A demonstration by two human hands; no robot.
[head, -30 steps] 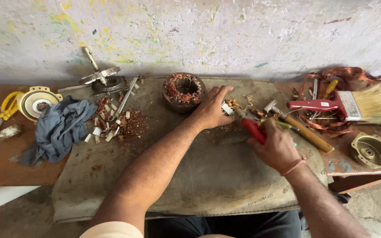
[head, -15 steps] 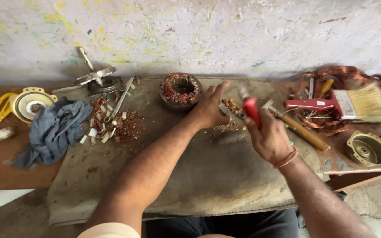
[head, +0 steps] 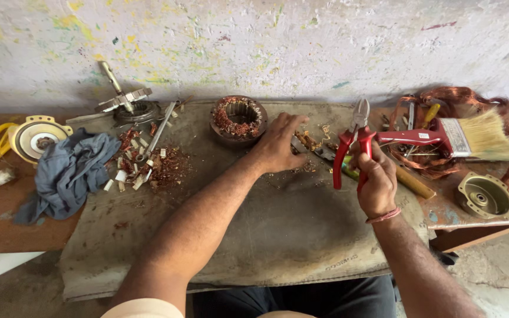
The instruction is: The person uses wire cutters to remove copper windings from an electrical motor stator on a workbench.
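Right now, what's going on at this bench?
A person sits at a bench covered by a grey mat. The right hand holds red-handled pliers upright above the mat. The left hand rests on the mat beside small scraps, just right of a copper-wound stator. A red-handled brush, tangled copper wire and a blue rag lie around.

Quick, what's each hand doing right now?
Left hand: open, fingers spread on small scraps on the cloth.
Right hand: closed around red-handled pliers, raised upright.
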